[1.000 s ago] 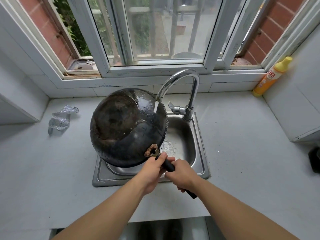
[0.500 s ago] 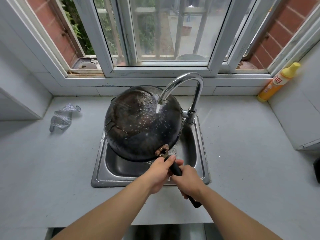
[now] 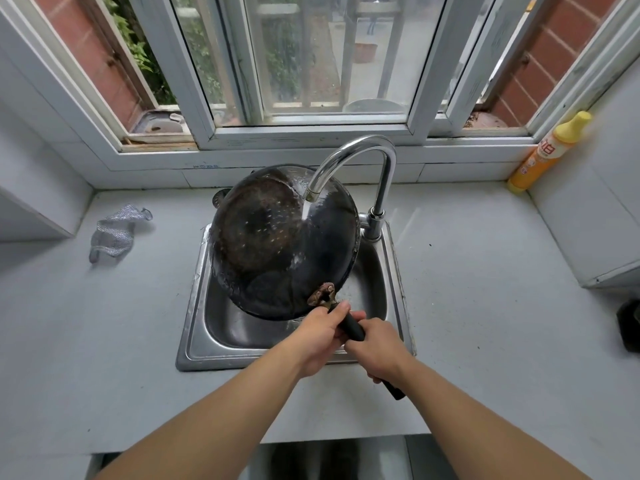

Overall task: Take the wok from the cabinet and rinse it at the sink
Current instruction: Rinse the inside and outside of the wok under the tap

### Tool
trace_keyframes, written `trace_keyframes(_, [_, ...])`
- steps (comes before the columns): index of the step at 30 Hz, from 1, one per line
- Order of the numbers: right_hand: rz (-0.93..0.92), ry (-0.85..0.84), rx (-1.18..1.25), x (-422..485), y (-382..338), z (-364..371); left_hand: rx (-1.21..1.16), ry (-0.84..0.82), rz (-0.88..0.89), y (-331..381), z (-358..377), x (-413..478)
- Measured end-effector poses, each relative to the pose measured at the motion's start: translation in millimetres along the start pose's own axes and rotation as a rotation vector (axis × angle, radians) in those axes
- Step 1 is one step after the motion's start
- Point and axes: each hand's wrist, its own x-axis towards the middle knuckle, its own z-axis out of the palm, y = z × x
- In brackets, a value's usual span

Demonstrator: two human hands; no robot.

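A black wok is held tilted over the steel sink, its dark outer bottom turned up toward me. Water runs from the curved chrome faucet onto the wok's upper right side and beads across it. My left hand grips the black handle close to the rusty bracket. My right hand grips the same handle farther back, and the handle's end pokes out below it.
A silver mesh scrubbing cloth lies on the grey counter to the left. A yellow detergent bottle leans in the back right corner. A window spans the wall behind the sink. A dark object sits at the right edge.
The wok has shifted to the right and back over the sink, so the water stream now lands on its upturned bottom. Both hands stayed on the handle.
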Motion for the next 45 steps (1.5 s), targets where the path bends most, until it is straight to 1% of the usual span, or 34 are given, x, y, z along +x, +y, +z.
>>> trace_keyframes(4, [0.01,0.006,0.007,0,0,1,-0.016,0.015,0.0,0,0,1])
trace_keyframes(11, [0.024,0.002,0.042,-4,1,2,0.033,0.021,-0.022,1,3,0])
trace_keyframes(18, [0.015,0.008,0.005,-7,3,4,0.033,0.027,-0.028,0,4,-4])
trace_keyframes(24, [0.038,0.047,-0.027,-11,8,-2,0.015,0.014,-0.036,0,15,-6])
trace_keyframes(32, [0.019,-0.018,0.021,-21,8,8,0.053,0.04,-0.038,-8,9,-21])
trace_keyframes(39, [-0.003,0.003,-0.038,-26,6,12,0.018,0.028,-0.024,-10,4,-31])
trace_keyframes(45, [0.025,-0.001,0.011,-32,13,13,0.033,0.028,-0.06,-8,15,-36])
